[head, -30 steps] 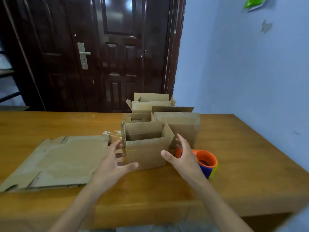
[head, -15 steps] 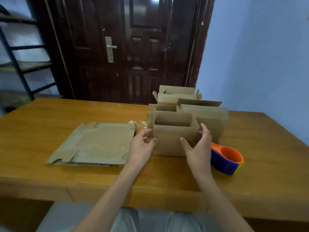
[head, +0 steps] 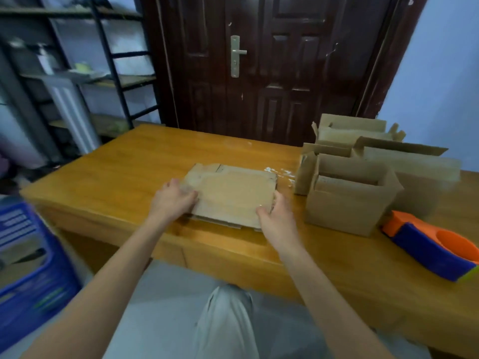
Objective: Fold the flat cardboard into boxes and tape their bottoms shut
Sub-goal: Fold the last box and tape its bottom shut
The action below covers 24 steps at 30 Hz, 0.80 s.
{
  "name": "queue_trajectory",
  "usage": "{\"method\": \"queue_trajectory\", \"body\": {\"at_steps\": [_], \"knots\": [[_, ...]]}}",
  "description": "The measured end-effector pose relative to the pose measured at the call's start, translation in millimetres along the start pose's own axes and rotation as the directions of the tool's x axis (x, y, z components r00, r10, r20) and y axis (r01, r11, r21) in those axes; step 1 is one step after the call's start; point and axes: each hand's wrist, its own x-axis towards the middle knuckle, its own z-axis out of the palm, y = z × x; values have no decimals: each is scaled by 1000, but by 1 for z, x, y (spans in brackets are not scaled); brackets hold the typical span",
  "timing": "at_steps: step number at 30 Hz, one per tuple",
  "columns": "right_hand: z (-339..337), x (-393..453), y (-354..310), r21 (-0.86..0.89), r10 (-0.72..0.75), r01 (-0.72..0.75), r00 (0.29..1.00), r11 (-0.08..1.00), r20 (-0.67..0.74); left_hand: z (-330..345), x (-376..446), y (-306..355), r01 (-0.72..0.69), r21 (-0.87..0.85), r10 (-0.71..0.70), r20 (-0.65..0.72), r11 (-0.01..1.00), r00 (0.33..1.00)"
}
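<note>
No legible text or labels anywhere.

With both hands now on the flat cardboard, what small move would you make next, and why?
Probably lift the top flat brown cardboard sheet off the stack: the left hand and right hand already grip its opposite edges, and it lies unfolded on the wooden table.

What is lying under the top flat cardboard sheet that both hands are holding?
Under the top flat cardboard sheet, edges of more flat cardboard show at its near side, on the wooden table. How many pieces lie there is hidden by the sheet, the left hand and right hand.
</note>
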Motion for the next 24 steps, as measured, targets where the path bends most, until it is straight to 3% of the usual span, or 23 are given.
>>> {"method": "queue_trajectory", "body": {"at_steps": [8,11,13,15,17,21,24], "knots": [[18,34,-9,98,44,-34,994,995,-98,-5,14,-33,-33,-106,31,-12,994,999],[17,37,-18,121,14,8,984,993,-179,-6,10,-24,-6,-330,-17,-64,944,998],[14,38,-27,135,4,20,984,991,-178,-8,6,-15,41,-547,-102,-81,836,992],[9,37,-36,165,12,10,991,986,-131,-16,-1,-5,70,-755,-177,-63,652,982],[3,32,-47,226,16,8,994,974,-106,-32,-5,5,55,-836,-196,-63,546,979],[-12,17,-68,367,-17,50,995,929,-94,-65,-18,16,56,-816,-71,18,575,997],[-21,-1,-76,340,-134,166,984,926,-115,-86,-36,12,21,-794,192,172,607,966]]}}
